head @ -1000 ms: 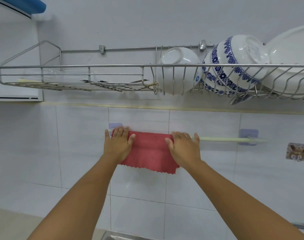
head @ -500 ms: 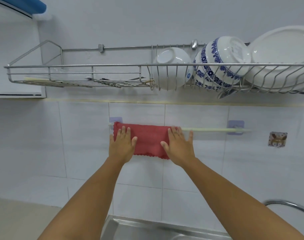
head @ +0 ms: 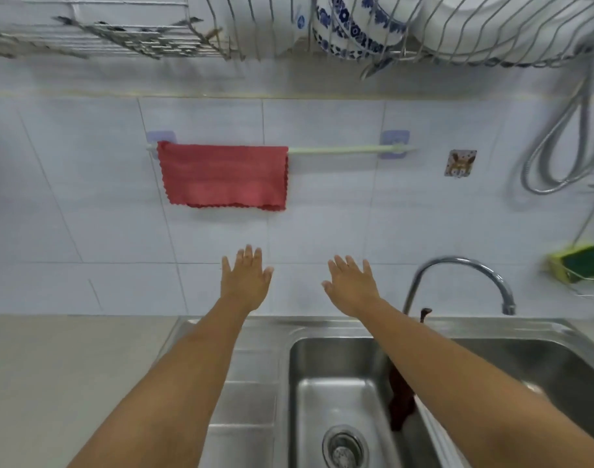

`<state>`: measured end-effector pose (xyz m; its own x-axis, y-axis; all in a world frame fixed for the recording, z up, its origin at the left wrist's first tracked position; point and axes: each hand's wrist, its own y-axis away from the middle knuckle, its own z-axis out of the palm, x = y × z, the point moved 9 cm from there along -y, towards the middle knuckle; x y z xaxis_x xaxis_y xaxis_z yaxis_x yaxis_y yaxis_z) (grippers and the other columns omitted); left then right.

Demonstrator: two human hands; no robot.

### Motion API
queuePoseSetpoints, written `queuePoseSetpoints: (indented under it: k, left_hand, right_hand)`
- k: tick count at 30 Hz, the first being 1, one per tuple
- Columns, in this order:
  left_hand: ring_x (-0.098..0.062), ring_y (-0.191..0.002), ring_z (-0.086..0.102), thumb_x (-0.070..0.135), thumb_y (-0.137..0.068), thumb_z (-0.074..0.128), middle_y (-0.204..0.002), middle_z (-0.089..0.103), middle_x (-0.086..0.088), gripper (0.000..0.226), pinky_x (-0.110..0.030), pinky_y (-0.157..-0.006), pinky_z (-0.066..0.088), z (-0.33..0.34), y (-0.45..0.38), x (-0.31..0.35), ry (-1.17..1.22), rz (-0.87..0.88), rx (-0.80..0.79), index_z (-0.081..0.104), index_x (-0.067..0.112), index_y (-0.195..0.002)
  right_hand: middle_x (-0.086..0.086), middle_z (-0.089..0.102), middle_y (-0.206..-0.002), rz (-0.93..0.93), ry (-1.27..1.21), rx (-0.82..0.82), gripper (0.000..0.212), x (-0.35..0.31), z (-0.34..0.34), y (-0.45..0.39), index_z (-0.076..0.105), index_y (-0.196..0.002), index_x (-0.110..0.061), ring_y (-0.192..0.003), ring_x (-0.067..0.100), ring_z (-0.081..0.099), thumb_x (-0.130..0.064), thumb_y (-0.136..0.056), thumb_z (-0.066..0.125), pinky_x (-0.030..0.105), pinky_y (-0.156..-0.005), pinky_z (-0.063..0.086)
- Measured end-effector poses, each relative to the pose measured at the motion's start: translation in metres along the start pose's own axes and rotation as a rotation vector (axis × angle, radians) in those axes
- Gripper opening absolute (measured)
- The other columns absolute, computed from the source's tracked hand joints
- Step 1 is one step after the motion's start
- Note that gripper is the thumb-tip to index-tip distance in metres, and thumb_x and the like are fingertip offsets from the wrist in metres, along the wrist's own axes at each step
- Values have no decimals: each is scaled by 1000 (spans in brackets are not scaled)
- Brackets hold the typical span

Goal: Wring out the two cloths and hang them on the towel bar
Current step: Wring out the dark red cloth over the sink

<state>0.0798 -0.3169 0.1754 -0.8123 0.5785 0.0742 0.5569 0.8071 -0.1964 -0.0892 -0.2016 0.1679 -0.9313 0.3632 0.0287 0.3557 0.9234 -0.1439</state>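
Observation:
A red cloth (head: 224, 177) hangs folded over the left half of the pale towel bar (head: 336, 150) on the tiled wall. Below it, my left hand (head: 246, 282) and my right hand (head: 351, 285) are held out with fingers spread, apart from the cloth and holding nothing. A second, dark red cloth (head: 402, 396) lies inside the steel sink (head: 326, 393), draped against the divider and partly hidden by my right forearm.
A curved tap (head: 457, 265) rises behind the sink on the right. A wire dish rack (head: 322, 42) with bowls and plates hangs above. A green-yellow sponge (head: 581, 266) sits in a holder at far right, near a coiled hose (head: 559, 157). Beige counter (head: 69, 383) lies left.
Both hands have let go of the red cloth and dropped away from the bar. The view has tilted down, bringing the sink and tap into sight.

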Motion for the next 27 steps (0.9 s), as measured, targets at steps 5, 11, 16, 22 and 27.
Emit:
queuePoseSetpoints:
  k: [5, 11, 16, 22, 27]
  left_hand:
    - [-22, -150, 0, 41, -103, 16, -163, -4, -6, 59, -49, -120, -2, 69, 26, 67, 53, 77, -170, 0, 15, -154]
    - [-23, -149, 10, 39, -102, 28, -162, 7, -8, 62, -49, -119, 10, 139, 56, 146, 66, 178, -296, 6, 12, -153]
    - [-25, -147, 19, 38, -100, 37, -161, 14, -8, 66, -53, -119, 11, 187, 72, 214, 131, 243, -411, 7, 11, -153]
    - [-31, -135, 40, 33, -94, 51, -152, 38, -11, 72, -47, -111, 32, 249, 91, 283, 201, 281, -587, 13, 13, -153]
    - [-34, -131, 44, 30, -91, 56, -150, 39, -14, 80, -45, -107, 38, 282, 100, 309, 365, 221, -663, 9, 13, -153]
  right_hand:
    - [8, 31, -154, 88, -18, -104, 50, 55, 61, 45, 33, -143, -10, -133, 31, 38, -29, -97, 36, 48, -112, 27]
    - [8, 49, -138, 182, -22, -173, 46, 118, 116, 100, 48, -130, -10, -121, 32, 51, -21, -85, 50, 43, -98, 43]
    - [5, 47, -137, 270, -89, -331, 46, 173, 161, 133, 46, -131, -15, -122, 29, 48, -20, -86, 55, 40, -100, 39]
    - [4, 37, -147, 248, -162, -416, 56, 213, 205, 145, 34, -142, -18, -130, 30, 42, -18, -89, 51, 43, -102, 40]
    - [5, 27, -157, 172, -211, -481, 75, 218, 228, 139, 12, -153, -22, -132, 34, 40, -11, -89, 48, 45, -105, 38]
